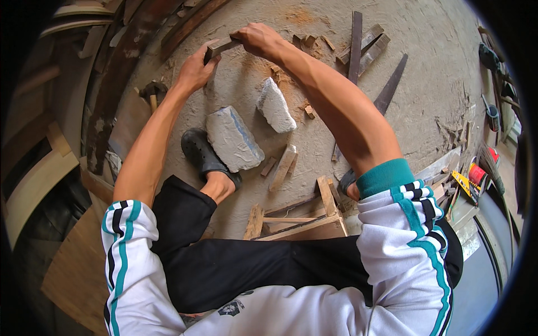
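Note:
A short wooden block [222,48] spans the gap between my two hands at the far side of the floor. My left hand [195,68] grips its left end, fingers wrapped round it. At its other end my right hand [259,39] is closed on the wood. Below my hands two rough white chunks of masonry lie on the floor: a larger one [234,139] beside my dark clog and a narrower one [276,106] to its right. Part of the block is covered by my fingers.
A handsaw [390,85] lies to the right, near a long dark bar [355,47] and wood offcuts [374,53]. Close to my legs stands a small wooden frame [300,221]. A hammer-like tool [153,92] rests at left, by stacked timber [120,73]. Another saw [466,187] sits at far right.

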Demonstrator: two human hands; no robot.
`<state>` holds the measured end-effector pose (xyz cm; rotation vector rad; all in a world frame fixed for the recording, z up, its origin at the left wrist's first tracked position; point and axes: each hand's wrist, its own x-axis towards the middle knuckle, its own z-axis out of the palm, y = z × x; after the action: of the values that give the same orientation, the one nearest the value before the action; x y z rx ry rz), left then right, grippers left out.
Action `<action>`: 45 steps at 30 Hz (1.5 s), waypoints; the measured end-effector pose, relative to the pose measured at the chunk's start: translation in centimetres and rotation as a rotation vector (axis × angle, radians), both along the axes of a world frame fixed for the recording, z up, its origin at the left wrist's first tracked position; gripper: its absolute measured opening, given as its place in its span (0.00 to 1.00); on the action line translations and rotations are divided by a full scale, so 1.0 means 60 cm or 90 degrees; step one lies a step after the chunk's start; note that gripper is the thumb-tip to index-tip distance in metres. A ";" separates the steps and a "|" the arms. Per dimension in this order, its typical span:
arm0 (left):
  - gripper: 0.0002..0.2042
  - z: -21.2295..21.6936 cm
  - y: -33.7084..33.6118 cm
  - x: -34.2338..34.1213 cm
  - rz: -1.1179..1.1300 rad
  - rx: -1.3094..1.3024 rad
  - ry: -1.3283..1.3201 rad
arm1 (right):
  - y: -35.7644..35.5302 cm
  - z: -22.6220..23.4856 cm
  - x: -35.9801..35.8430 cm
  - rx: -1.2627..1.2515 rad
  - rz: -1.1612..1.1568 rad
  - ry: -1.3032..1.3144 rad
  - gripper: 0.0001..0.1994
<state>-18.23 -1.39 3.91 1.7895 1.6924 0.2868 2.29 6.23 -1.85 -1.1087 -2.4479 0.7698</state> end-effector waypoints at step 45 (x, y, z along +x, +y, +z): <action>0.24 0.012 0.036 0.003 -0.017 -0.074 0.122 | -0.089 -0.061 -0.019 -0.149 -0.197 0.043 0.28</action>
<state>-18.03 0.74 4.60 1.7982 1.7760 0.0038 1.16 0.86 -5.51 -1.4771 -2.0983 0.9897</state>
